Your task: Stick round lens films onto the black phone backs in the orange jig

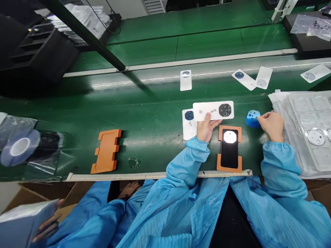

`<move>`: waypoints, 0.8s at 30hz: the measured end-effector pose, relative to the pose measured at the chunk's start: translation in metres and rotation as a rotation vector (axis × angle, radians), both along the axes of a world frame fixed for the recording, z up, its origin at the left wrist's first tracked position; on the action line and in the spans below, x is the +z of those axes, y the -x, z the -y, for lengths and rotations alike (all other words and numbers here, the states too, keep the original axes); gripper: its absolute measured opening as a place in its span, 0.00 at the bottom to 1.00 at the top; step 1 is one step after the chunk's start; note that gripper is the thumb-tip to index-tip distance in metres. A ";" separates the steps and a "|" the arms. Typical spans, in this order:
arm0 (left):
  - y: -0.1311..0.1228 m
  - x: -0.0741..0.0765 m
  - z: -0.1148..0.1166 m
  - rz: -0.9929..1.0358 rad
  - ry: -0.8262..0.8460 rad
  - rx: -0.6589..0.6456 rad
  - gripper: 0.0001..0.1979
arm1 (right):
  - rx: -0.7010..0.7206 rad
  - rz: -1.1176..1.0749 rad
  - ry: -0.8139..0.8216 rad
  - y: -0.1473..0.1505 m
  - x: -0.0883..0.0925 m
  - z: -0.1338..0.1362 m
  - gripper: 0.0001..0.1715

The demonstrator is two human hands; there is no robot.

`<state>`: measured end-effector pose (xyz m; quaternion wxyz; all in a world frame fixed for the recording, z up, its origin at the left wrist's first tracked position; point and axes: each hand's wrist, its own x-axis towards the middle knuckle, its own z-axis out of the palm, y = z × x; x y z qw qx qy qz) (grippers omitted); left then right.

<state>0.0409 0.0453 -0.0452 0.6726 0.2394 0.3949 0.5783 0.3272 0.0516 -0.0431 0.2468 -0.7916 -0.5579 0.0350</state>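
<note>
My left hand (204, 130) grips a white phone back panel (203, 111) by its lower edge. The panel lies sideways in the fingers, its round dark camera area toward the right. Between thumb and forefinger of my right hand (272, 124), a blue film (252, 121) with round cut-outs hangs above the green surface. Below and between the hands sits an orange fixture (222, 164) with a black phone-shaped panel (229, 155) in it, a bright white round patch near its top. Another white back panel (189, 132) is partly covered by the held one.
A clear compartment tray (291, 129) with round camera pieces lies at the right. White panels (186, 82) lie farther back on the green surface (152, 120). Leftward are a second orange fixture (106, 151) and a tape roll (19, 147). A co-worker's hand (129, 190) shows below.
</note>
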 end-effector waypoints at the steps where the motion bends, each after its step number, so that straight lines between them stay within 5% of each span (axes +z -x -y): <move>1: 0.006 0.003 0.002 -0.027 -0.027 -0.017 0.28 | 0.024 0.007 0.026 -0.011 0.000 0.004 0.15; 6: 0.027 0.017 0.030 -0.527 -0.421 -0.180 0.18 | 0.196 0.008 -0.007 0.003 0.025 0.048 0.07; 10: 0.035 0.017 0.054 -1.009 -0.988 -0.540 0.21 | 0.734 0.024 -0.184 0.053 0.047 0.091 0.20; 12: 0.035 0.010 0.062 -1.206 -1.139 -0.590 0.22 | 0.863 0.159 -0.228 0.069 0.044 0.107 0.22; 18: 0.027 -0.012 0.072 -1.492 -1.266 -0.608 0.22 | 0.901 0.377 -0.236 0.069 0.012 0.121 0.24; 24: 0.032 -0.020 0.068 -1.543 -1.245 -0.616 0.21 | 0.924 0.387 -0.224 0.065 0.010 0.114 0.22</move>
